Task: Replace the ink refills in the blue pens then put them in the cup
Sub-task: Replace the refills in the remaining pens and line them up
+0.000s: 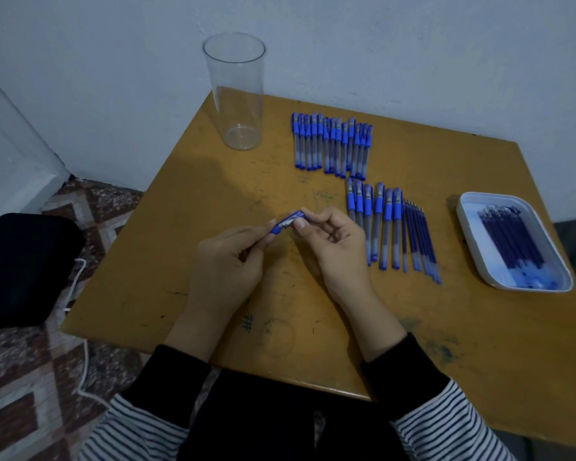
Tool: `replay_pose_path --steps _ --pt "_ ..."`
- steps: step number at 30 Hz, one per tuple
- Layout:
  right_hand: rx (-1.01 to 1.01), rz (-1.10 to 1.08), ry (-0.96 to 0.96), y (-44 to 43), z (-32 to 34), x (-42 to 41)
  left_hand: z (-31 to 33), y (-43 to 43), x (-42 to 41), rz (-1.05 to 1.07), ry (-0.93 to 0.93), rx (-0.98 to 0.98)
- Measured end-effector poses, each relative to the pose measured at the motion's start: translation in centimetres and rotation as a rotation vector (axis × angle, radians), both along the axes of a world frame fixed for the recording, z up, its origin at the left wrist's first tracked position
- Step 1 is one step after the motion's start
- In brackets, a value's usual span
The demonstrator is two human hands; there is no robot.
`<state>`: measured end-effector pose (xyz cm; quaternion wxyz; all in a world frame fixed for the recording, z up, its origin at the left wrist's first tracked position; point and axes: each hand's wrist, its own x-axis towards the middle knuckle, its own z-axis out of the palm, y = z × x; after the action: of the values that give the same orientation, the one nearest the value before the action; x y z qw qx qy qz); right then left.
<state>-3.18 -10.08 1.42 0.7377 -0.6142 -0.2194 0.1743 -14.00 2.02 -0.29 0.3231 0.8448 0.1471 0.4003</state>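
The cup (236,94) stands empty on the worktop (346,311): no pen finished, I judge. The left hand (233,257) and right hand (333,247) both keep a closed grip on one pen (288,222) above the middle; the rows (331,144) and the refills (512,241) in the tray (463,211) wait.

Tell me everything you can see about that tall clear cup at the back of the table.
The cup is a tall, straight-sided cylinder, clear and thin-walled, plastic by the look. It stands upright, mouth up, near the far left corner of the table, left of the far row of blue pens. It holds nothing, and nothing but the table touches it.
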Motion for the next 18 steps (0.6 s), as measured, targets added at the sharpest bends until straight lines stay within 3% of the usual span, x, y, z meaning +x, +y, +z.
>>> replay_pose_path --steps 18 --pt "0.072 0.035 -0.061 0.0 0.8 -0.1 0.7 -0.1 0.3 -0.046 -0.023 -0.031"
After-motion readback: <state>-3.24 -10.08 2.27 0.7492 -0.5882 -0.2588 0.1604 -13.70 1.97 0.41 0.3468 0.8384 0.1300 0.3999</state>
